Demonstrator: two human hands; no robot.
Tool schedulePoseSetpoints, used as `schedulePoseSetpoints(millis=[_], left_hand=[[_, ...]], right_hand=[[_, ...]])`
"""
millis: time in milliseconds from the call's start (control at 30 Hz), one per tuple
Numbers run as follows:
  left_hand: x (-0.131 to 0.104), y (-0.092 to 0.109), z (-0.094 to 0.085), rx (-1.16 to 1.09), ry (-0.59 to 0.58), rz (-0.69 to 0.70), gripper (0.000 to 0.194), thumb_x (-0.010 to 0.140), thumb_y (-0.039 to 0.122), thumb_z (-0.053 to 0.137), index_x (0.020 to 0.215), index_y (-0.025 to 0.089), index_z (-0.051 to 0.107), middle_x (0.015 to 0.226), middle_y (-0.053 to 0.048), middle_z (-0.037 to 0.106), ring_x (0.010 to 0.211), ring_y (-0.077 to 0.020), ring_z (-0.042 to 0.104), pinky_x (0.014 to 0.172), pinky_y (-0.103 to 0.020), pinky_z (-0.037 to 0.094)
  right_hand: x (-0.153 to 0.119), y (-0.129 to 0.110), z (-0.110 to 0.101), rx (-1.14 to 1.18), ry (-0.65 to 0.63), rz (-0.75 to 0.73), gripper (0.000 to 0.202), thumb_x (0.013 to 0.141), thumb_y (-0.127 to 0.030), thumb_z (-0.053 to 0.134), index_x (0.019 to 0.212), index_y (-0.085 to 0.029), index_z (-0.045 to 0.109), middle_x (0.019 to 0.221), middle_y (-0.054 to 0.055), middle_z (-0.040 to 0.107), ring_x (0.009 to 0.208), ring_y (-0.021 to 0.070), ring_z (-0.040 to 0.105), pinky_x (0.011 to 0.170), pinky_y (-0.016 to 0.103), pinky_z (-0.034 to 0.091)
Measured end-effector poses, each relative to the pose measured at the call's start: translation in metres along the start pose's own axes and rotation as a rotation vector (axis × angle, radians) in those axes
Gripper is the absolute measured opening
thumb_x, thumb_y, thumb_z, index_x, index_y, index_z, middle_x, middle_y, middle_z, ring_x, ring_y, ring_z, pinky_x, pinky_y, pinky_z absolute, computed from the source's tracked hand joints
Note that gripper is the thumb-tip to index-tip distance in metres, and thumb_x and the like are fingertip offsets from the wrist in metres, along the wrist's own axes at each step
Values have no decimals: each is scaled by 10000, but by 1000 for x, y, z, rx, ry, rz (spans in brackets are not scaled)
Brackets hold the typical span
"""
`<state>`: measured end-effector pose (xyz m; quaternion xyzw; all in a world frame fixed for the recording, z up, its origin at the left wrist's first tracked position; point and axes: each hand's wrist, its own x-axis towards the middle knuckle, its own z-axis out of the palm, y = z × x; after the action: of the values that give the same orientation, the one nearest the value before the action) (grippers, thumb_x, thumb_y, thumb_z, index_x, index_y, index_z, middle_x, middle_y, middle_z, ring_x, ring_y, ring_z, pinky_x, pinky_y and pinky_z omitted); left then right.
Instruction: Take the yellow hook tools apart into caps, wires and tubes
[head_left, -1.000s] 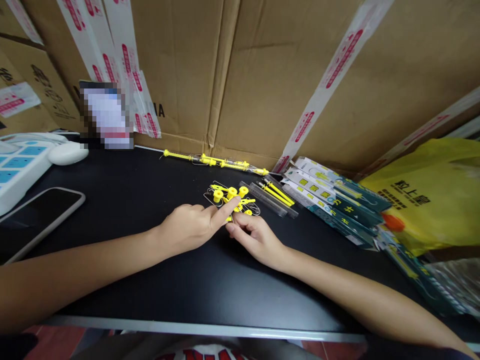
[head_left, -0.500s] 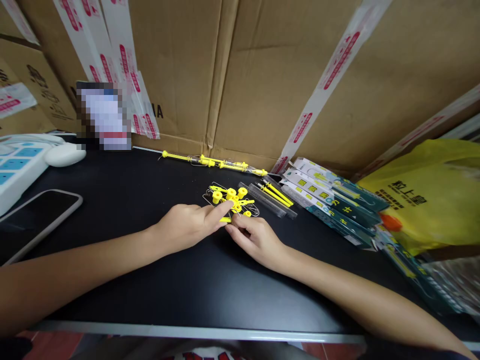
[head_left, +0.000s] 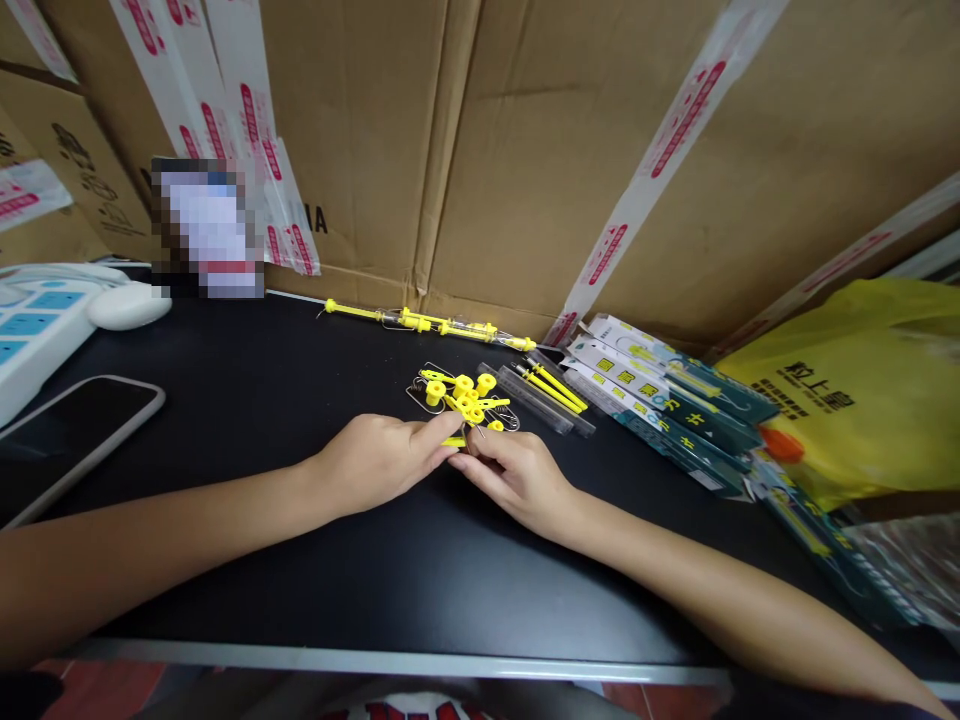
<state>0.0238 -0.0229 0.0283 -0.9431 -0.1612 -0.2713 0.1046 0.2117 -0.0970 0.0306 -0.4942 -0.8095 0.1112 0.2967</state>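
The flat black bench (head_left: pixel 420 580) has a straight light-grey front edge (head_left: pixel 360 660), and a wide bare stretch of its top lies between that edge and the person's hands; a large brown cardboard box (head_left: pixel 555 130) walls off the back edge, with a line of thin yellow-and-clear plastic rods (head_left: pixel 450 328) along its foot; towards the left end, a white power strip with blue socket panels (head_left: pixel 45 320) and a dark-screened phone with a pale rim (head_left: pixel 75 440) narrow the room, though bare top lies between them and the left hand (head_left: pixel 390 455); towards the right end, flat teal-and-white printed cartons (head_left: pixel 667 400) and a yellow plastic bag (head_left: pixel 862 380) close in the far corner; the left grip is pinched together, thumb against fingers, clamped on a small narrow yellow plastic piece (head_left: pixel 453 441) whose end juts towards the other hand, about midway along the bench; the right hand (head_left: pixel 525 480) has its thumb and forefinger drawn in close beside that end, where a thin metal wire (head_left: pixel 463 434) shows, but I cannot tell whether its grip is clamped on the wire; just beyond both hands lies a loose heap of small yellow plastic parts and coiled wire (head_left: pixel 465 388), with clear plastic tubes (head_left: pixel 529 400) to its right.
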Motion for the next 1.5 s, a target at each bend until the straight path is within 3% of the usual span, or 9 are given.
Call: schedulePoseSetpoints(millis=[167, 400, 600, 733, 933, 1200, 1500], left_hand=[[-2, -1, 2, 6, 43, 17, 341, 964, 294, 352, 1268, 152, 418, 681, 20, 678, 514, -107, 629, 450, -178, 401], [-2, 3, 1, -15, 15, 56, 331, 942, 219, 362, 1265, 164, 410, 686, 31, 675, 535, -100, 635, 449, -171, 389], [-2, 6, 0, 118, 3, 55, 393, 919, 214, 406, 1298, 116, 372, 670, 20, 647, 514, -115, 615, 432, -208, 376], [-2, 4, -2, 244, -49, 76, 520, 899, 190, 448, 1378, 115, 262, 705, 28, 630, 556, -130, 624, 456, -234, 389], [-2, 4, -5, 304, -78, 75, 523, 915, 218, 423, 1397, 140, 234, 673, 42, 600, 524, -126, 599, 432, -245, 348], [-1, 5, -7, 314, -117, 82, 548, 915, 185, 425, 1406, 136, 188, 642, 56, 572, 509, -130, 594, 425, -251, 342], [-3, 6, -3, 260, -203, 29, 489, 914, 181, 441, 1364, 121, 260, 670, 28, 627, 528, -158, 627, 415, -244, 369]], right_hand=[[-1, -1, -1, 35, -40, 8, 304, 937, -293, 402, 649, -198, 415, 565, -30, 426, 488, 86, 361, 513, 220, 301], [-1, -1, 2, 113, 28, 62, 335, 898, -371, 486, 621, -191, 436, 546, -32, 440, 490, 85, 364, 502, 221, 310], [0, 1, 3, 250, 4, 97, 326, 933, -331, 431, 672, -175, 547, 636, 9, 588, 574, 105, 528, 587, 227, 409], [2, 0, 2, 302, 37, 113, 319, 913, -313, 471, 631, -176, 530, 610, 1, 592, 543, 96, 506, 557, 222, 400], [3, -3, 2, 385, 20, 155, 345, 893, -325, 491, 584, -173, 486, 567, -6, 562, 513, 87, 457, 517, 218, 365], [2, 1, 2, 312, 3, 123, 368, 881, -310, 490, 549, -184, 394, 531, -25, 467, 493, 75, 377, 496, 219, 316], [2, -7, 1, -23, 30, 75, 309, 860, -202, 475, 567, -181, 378, 509, -57, 366, 450, 57, 293, 467, 201, 250]])
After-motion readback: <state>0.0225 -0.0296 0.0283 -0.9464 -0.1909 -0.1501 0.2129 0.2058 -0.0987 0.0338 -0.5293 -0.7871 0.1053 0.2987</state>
